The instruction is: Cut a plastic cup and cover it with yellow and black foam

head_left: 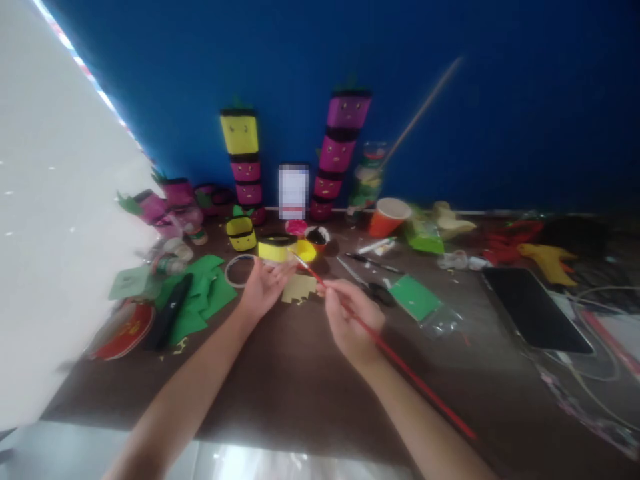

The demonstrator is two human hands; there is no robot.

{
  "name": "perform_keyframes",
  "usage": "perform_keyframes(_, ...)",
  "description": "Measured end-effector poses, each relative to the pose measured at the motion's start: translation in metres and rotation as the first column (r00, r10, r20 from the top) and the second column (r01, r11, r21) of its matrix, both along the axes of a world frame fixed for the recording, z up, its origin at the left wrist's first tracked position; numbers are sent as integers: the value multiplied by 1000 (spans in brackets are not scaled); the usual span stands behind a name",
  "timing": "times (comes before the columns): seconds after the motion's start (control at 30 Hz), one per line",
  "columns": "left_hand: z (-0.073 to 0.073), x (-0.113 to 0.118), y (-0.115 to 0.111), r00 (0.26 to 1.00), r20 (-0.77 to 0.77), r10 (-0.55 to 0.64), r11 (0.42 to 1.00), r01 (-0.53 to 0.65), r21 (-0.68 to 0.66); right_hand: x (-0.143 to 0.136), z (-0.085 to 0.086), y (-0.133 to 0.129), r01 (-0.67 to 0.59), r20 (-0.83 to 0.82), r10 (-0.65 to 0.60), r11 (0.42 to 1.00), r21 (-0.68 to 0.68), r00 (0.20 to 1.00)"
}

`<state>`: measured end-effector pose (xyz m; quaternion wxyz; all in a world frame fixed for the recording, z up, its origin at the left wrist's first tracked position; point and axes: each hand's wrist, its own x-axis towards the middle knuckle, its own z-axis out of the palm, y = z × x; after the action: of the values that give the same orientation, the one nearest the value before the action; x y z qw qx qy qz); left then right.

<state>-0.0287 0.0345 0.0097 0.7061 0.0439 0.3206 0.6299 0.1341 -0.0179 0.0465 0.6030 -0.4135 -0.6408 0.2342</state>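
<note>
My right hand (355,320) grips a long paintbrush with a red handle (425,387), its tip pointing away from me. That tip reaches the right side of a yellow cup-like piece with a black rim (273,250). Around the lower part of this piece, the fingers of my left hand (265,290) are curled, palm turned up. Just right of it stands a small pot of yellow paint (306,251), with a pot of black paint (317,237) and a pink one (297,228) behind. A smaller yellow piece with a drawn face (241,235) sits to the left.
Stacked purple and yellow face boxes (334,153) lean against the blue wall. Green paper (200,293) and a tape ring (240,270) lie left. Scissors (377,292), an orange cup (387,219), a yellow glue gun (550,259) and a dark phone (537,310) are right.
</note>
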Motion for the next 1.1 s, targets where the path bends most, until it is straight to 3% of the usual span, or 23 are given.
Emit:
perform_keyframes(0.43, -1, 1, 0, 1000, 5, 15, 1000, -15, 8, -1, -1, 1, 3, 15, -2, 999, -34, 1000)
perform_keyframes(0.7, 0, 0, 0, 999, -3, 36, 999, -36, -40, 3, 0, -1, -69, 61, 70, 997, -28, 996)
perform_keyframes(0.93, -3, -1, 0, 1000, 14, -1, 1000, 1, 12, 2, -1, 0, -27, 29, 28, 999, -27, 999)
perform_keyframes(1.1, 0, 0, 0, 999, 25, 29, 999, -28, -40, 2, 0, -1, -67, 69, 70, 997, -34, 995)
